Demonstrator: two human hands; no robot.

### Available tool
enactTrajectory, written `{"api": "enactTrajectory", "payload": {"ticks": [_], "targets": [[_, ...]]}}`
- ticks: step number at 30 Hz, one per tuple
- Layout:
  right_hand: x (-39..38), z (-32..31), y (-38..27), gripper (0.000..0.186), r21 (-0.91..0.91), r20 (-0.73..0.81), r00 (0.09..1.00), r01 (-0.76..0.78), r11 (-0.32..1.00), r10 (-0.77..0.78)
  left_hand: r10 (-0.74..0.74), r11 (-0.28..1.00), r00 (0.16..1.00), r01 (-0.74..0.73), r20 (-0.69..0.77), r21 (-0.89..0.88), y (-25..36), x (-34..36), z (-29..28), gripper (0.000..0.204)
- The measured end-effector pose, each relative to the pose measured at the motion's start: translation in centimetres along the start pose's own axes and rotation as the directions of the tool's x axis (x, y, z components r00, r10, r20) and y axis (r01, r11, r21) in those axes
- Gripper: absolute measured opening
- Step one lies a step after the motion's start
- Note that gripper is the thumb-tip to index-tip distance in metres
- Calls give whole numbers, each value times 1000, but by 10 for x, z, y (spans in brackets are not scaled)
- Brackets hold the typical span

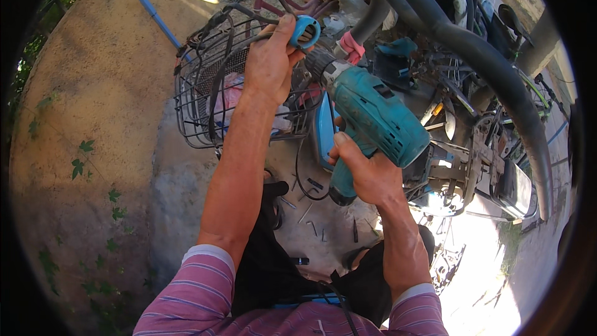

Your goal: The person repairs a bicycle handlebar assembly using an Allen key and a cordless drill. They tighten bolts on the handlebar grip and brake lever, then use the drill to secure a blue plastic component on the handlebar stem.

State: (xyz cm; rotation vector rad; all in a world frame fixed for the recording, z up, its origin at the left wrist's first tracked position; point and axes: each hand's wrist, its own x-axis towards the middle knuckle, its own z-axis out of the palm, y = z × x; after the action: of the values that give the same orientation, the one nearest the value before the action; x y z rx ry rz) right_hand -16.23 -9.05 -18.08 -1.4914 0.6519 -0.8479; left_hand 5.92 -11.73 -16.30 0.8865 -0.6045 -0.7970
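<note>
My left hand (268, 65) is raised over the wire basket, fingers closed around a blue ring-like plastic part (304, 20) with a slotted opening. In my right hand (374, 175) is a teal cordless drill (382, 115), gripped by its handle. Its black chuck (318, 62) points up and left at the blue part, close below it. Whether a bit touches the part is hard to make out. Behind my left forearm, the black wire basket (194, 121) holds pinkish and white bags. A blue panel (324, 127) stands between the basket and the drill.
Hex keys (313, 229), a screwdriver (355, 230) and several small tools lie on the concrete between my feet. Thick black tubes (463, 40) arch across the upper right. Metal parts and clutter (485, 162) fill the right side. A tan wall (93, 87) borders the left.
</note>
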Motion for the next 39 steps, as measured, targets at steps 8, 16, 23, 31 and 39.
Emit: {"api": "enactTrajectory", "payload": {"ticks": [8, 16, 23, 31, 39], "targets": [[0, 1, 0, 28, -3, -2, 1000, 21, 1000, -21, 23, 1000, 1000, -22, 21, -20, 0, -1, -1, 18], [-1, 3, -1, 25, 36, 7, 1000, -27, 999, 27, 26, 998, 1000, -26, -9, 62, -3, 2, -5, 41], [-1, 2, 1, 26, 11, 15, 1000, -7, 1000, 6, 29, 998, 999, -28, -15, 53, -3, 2, -4, 42], [-2, 4, 6, 27, 31, 2, 1000, 26, 999, -26, 49, 998, 999, -49, 6, 32, -4, 4, -6, 39], [-2, 3, 14, 26, -38, -5, 999, 53, 998, -54, 50, 998, 999, -50, 18, 36, -6, 4, -8, 40]]}}
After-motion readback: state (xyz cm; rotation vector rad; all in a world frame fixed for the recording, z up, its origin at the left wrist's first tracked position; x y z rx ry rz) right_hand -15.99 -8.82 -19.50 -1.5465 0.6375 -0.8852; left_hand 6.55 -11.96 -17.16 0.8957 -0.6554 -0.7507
